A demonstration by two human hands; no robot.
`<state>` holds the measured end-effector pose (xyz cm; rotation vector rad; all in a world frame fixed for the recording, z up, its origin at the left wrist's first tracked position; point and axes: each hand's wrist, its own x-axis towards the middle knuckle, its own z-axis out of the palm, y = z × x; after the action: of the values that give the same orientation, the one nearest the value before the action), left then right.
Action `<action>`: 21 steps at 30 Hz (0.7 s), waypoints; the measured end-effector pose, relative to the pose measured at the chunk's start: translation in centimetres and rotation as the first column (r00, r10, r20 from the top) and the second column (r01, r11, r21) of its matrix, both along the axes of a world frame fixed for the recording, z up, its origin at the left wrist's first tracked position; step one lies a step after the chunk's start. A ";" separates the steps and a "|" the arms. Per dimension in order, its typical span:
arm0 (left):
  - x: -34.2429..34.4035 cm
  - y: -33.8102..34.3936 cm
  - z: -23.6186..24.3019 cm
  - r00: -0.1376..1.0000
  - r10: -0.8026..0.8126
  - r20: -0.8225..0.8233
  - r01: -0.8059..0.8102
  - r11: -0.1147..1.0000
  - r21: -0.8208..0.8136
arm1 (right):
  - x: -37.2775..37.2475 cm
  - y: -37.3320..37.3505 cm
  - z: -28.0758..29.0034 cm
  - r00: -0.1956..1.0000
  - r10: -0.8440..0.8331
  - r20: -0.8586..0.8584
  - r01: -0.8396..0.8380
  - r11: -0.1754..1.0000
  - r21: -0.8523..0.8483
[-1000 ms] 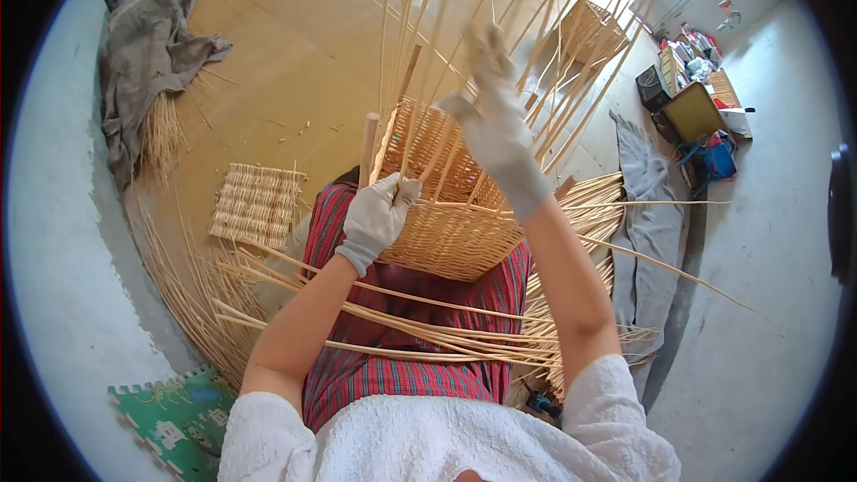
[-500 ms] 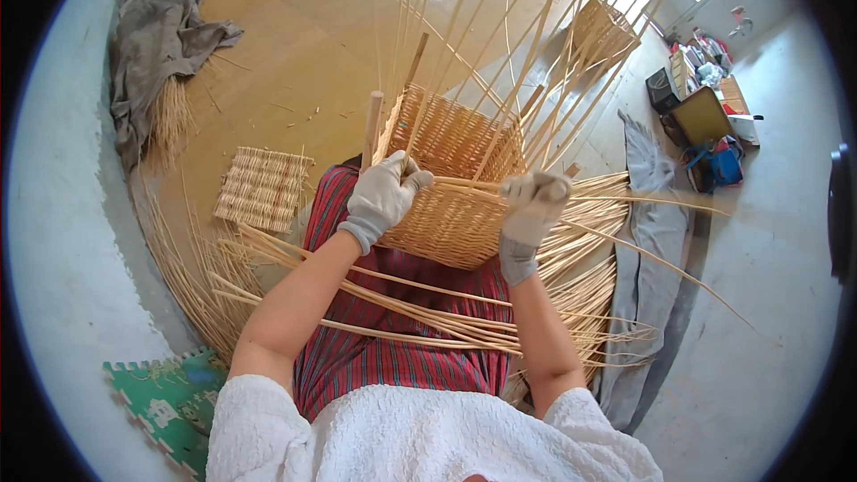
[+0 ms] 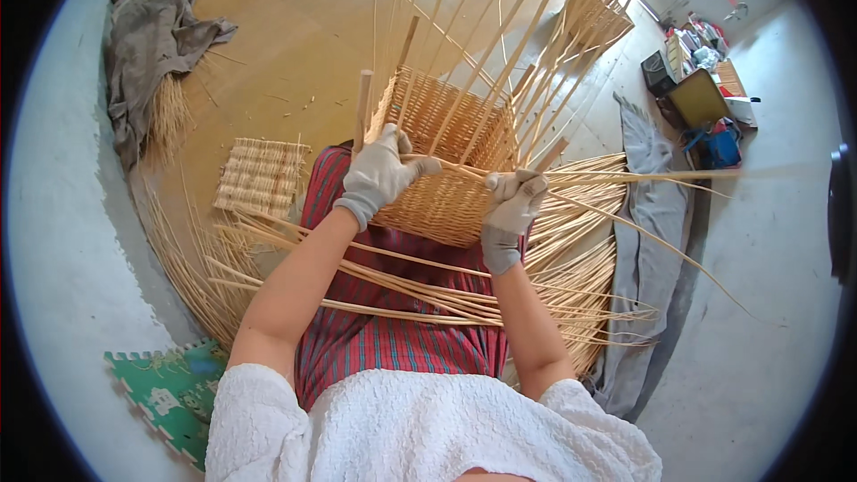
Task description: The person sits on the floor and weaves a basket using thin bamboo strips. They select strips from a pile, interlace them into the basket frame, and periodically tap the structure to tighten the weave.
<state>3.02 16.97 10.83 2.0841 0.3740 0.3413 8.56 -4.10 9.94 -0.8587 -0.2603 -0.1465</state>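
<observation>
A square wicker basket [image 3: 433,210] with tall upright stakes rests on a red striped cloth over my lap, its open side facing up and away. My left hand [image 3: 379,177], in a pale glove, grips the near left of its rim, thumb stretched along the edge. At the near right corner, my gloved right hand [image 3: 515,205] closes round wicker rods [image 3: 625,176] that lie along the rim and trail out to the right, blurred at the end. Wooden corner posts [image 3: 362,112] stick up from the basket. Fingers behind the rim are partly hidden.
Loose rods [image 3: 411,295] lie across my lap, and a thick bundle [image 3: 580,259] spreads at the right beside a grey cloth [image 3: 656,241]. A woven square panel [image 3: 261,174] lies at the left. Farther off stands another basket [image 3: 596,18].
My right hand has moved left to the basket's near right corner. My left thumb has spread out along the rim. The basket sits slightly higher in view.
</observation>
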 end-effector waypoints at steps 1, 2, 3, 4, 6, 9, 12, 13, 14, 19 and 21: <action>0.5 -0.2 -0.3 0.996 0.075 0.049 -0.078 0.996 0.048 | -0.3 0.0 -0.6 0.994 0.039 -0.098 -0.028 0.993 0.115; 0.5 -0.5 -0.3 0.995 0.102 -0.008 -0.103 0.994 -0.024 | -2.4 1.1 0.6 0.970 -0.230 0.079 0.243 0.940 -0.240; 0.8 -0.7 0.3 0.992 0.116 -0.055 -0.121 0.988 -0.098 | -5.5 2.6 1.3 0.996 -0.052 -0.066 0.051 0.999 -0.012; 1.1 -1.0 0.4 0.986 0.124 -0.109 -0.142 0.975 -0.172 | -8.6 4.0 2.0 0.973 0.124 -0.192 -0.074 0.965 0.250; 0.8 -0.8 -0.6 0.987 0.152 -0.046 -0.153 0.988 -0.034 | -7.7 2.1 1.8 0.991 0.074 -0.108 -0.068 0.996 0.052; 0.4 -0.1 0.3 0.993 0.107 -0.053 -0.111 0.991 -0.075 | -2.9 -0.7 3.3 0.998 -0.058 0.014 0.060 0.967 -0.247; -1.4 -2.2 3.5 0.791 0.330 0.515 -0.262 0.944 -0.203 | 0.4 -5.0 3.2 0.998 -0.068 -0.011 0.060 0.941 -0.332; -1.0 -3.3 4.2 0.769 0.232 0.596 -0.230 0.970 -0.081 | 1.0 -5.2 2.9 0.998 -0.051 -0.026 0.039 0.941 -0.336; -0.4 -4.6 3.9 0.900 0.095 0.426 -0.110 0.994 0.013 | 1.0 -5.3 2.5 0.999 -0.015 -0.049 -0.002 0.938 -0.347; 4.6 -6.3 0.9 0.961 -0.277 0.028 0.278 0.959 -0.048 | 4.9 -5.2 5.0 0.928 0.188 0.321 0.092 0.719 -0.689; 3.5 -7.4 1.1 0.979 -0.177 0.097 0.171 0.983 0.065 | 7.5 -2.6 9.6 0.746 0.291 0.599 0.485 0.380 -0.788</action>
<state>6.52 9.57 11.96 2.1265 0.1206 0.3550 16.10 -6.72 19.58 -2.0066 -1.0682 -0.4739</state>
